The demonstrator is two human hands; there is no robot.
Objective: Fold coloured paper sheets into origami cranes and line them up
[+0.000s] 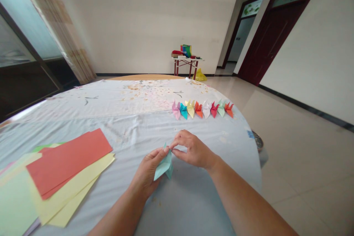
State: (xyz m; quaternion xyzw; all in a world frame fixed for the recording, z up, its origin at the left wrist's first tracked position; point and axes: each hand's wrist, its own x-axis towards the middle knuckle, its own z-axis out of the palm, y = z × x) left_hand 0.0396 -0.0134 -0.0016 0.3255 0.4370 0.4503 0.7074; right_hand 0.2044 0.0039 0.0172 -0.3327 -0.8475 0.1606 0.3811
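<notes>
A light turquoise origami crane point(164, 167) is held above the cloth-covered table, its folded flaps hanging down and one thin point rising. My left hand point(149, 167) grips it between thumb and fingers, covering part of its left side. At its upper right corner, my right hand point(193, 149) pinches a small tip of the paper with thumb and forefinger, the other fingers curled. Beyond my hands, several finished paper cranes point(198, 109) in pink, blue, yellow, orange, white, red and pale green stand in a row.
Loose coloured paper sheets point(73, 156), red on top of yellow and green, lie fanned at the left. A pale floral tablecloth point(132, 129) covers the round table. Near the far wall stand a small table point(188, 59) with boxes and a yellow bag point(201, 75).
</notes>
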